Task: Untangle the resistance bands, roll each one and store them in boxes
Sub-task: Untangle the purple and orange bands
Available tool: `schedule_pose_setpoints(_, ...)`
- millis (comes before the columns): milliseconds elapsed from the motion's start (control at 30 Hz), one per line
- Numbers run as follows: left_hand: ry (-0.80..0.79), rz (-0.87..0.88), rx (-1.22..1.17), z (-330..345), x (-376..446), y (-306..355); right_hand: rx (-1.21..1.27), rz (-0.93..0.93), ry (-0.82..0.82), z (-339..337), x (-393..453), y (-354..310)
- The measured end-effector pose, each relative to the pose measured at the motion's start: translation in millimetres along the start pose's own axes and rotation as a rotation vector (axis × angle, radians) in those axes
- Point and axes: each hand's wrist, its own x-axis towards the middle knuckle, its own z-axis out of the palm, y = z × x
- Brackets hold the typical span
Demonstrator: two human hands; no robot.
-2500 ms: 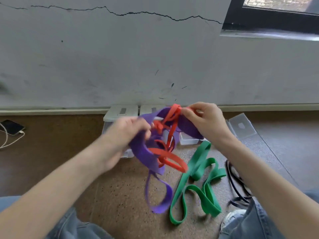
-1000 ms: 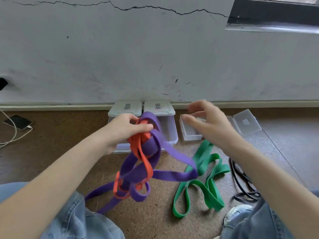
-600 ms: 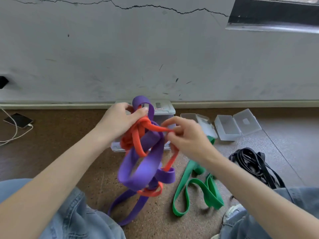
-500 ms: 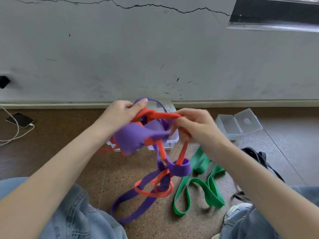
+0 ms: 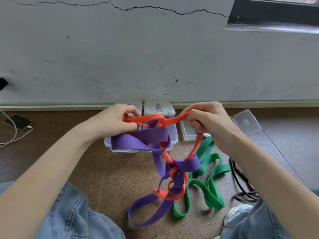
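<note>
The left hand (image 5: 115, 120) and the right hand (image 5: 208, 120) are held apart above the floor, each with curled fingers pinching an end of the orange band (image 5: 150, 118), which is stretched nearly level between them. That orange band is knotted with the purple band (image 5: 148, 139): a wide purple fold hangs just under the left hand, and the two colours twist down together into a tangle whose lowest purple loop reaches the floor (image 5: 107, 178) between the person's denim-clad legs. Taking the tangle as landmark, the green band (image 5: 211, 185) lies loose on the floor just to its right, touching no hand, and a black band (image 5: 241, 185) lies further right, partly hidden by the right forearm. Behind the tangle, against the wall, stand two clear lidded boxes (image 5: 159, 111), largely hidden by the hands and bands; right of these sits an open clear box (image 5: 189, 133) with its lid (image 5: 246, 121) laid back. Far to the left of the tangle, a phone (image 5: 18, 121) lies on the floor with a white cable (image 5: 14, 135) plugged in.
</note>
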Motion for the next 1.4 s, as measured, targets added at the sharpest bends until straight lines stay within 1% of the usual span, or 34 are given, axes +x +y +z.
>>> schedule_pose_setpoints(67, -0.053, -0.002, -0.119, -4, -4, 2, 0.043, -0.009, 0.004, -5, 2, -2)
schedule_pose_setpoints(133, -0.104, -0.034, -0.391, -9, -6, 1, 0.074, -0.027, 0.055, -12, 4, -3)
schedule_pose_setpoints(167, -0.166, -0.058, -0.558, -12, -6, -1, 0.072, -0.035, 0.092, -15, 7, -3)
schedule_pose_setpoints(200, -0.221, -0.074, -0.682, -13, -7, 0, 0.048, -0.037, 0.114, -17, 8, -4)
schedule_pose_setpoints(233, -0.232, -0.08, -0.756, -12, -9, 2, 0.003, -0.034, 0.105, -18, 9, -3)
schedule_pose_setpoints(300, -0.188, -0.116, -0.827, -8, -10, 6, -0.099, -0.011, -0.015, -16, 6, 2)
schedule_pose_setpoints(367, -0.128, -0.205, -0.889, -1, -9, 7, -0.147, -0.015, -0.169, -9, 0, 9)
schedule_pose_setpoints(433, -0.111, -0.283, -1.023, 4, -9, 9, -0.073, -0.058, -0.292, -1, -6, 11)
schedule_pose_setpoints(500, -0.075, -0.37, -1.133, 9, -8, 10, 0.032, -0.063, -0.37, 2, -11, 11)
schedule_pose_setpoints(533, -0.071, -0.386, -1.138, 12, -7, 12, 0.053, -0.045, -0.393, 4, -12, 11)
schedule_pose_setpoints(567, -0.084, -0.384, -1.125, 15, -7, 13, 0.006, -0.042, -0.394, 6, -14, 12)
schedule_pose_setpoints(600, -0.114, -0.366, -1.098, 18, -8, 14, -0.095, -0.065, -0.361, 9, -15, 14)
schedule_pose_setpoints(667, -0.169, -0.35, -1.05, 20, -9, 19, -0.282, -0.141, -0.188, 18, -13, 19)
schedule_pose_setpoints(700, -0.184, -0.36, -1.036, 20, -10, 19, -0.305, -0.161, -0.095, 20, -11, 20)
schedule_pose_setpoints(733, -0.191, -0.372, -1.007, 18, -10, 20, -0.274, -0.162, -0.03, 20, -9, 20)
schedule_pose_setpoints(800, -0.178, -0.393, -0.907, 14, -10, 14, -0.142, -0.112, 0.045, 12, -5, 19)
schedule_pose_setpoints(900, -0.059, -0.445, -0.803, 6, -6, 1, -0.013, 0.042, 0.055, -2, -2, 19)
schedule_pose_setpoints(1000, 0.024, -0.44, -0.857, 3, -1, -4, 0.07, 0.141, 0.062, -6, -1, 21)
schedule_pose_setpoints(1033, 0.062, -0.432, -0.83, 4, 0, -4, 0.115, 0.162, 0.076, -7, 0, 20)
schedule_pose_setpoints(1067, 0.115, -0.422, -0.731, 6, 1, -5, 0.173, 0.175, 0.1, -8, 1, 18)
schedule_pose_setpoints(1100, 0.166, -0.409, -0.559, 10, 3, -9, 0.239, 0.179, 0.129, -9, 1, 15)
schedule_pose_setpoints(1133, 0.208, -0.386, -0.335, 14, 4, -13, 0.317, 0.182, 0.151, -10, 1, 13)
schedule_pose_setpoints(1167, 0.224, -0.372, -0.134, 18, 3, -16, 0.4, 0.18, 0.169, -10, 0, 12)
schedule_pose_setpoints(1200, 0.224, -0.357, -0.031, 22, 2, -16, 0.472, 0.176, 0.183, -9, 0, 12)
schedule_pose_setpoints(1233, 0.187, -0.336, -0.04, 26, -1, -13, 0.529, 0.169, 0.189, -8, 1, 12)
schedule_pose_setpoints(1267, 0.098, -0.322, -0.159, 31, -5, -10, 0.577, 0.164, 0.184, -7, 1, 10)
schedule_pose_setpoints(1333, -0.148, -0.305, -0.499, 47, -14, 3, 0.653, 0.163, 0.141, -4, 1, 6)
schedule_pose_setpoints(1367, -0.213, -0.254, -0.567, 57, -16, 7, 0.692, 0.167, 0.115, -3, 2, 5)
schedule_pose_setpoints(1400, -0.205, -0.184, -0.57, 66, -15, 7, 0.737, 0.171, 0.085, -3, 1, 4)
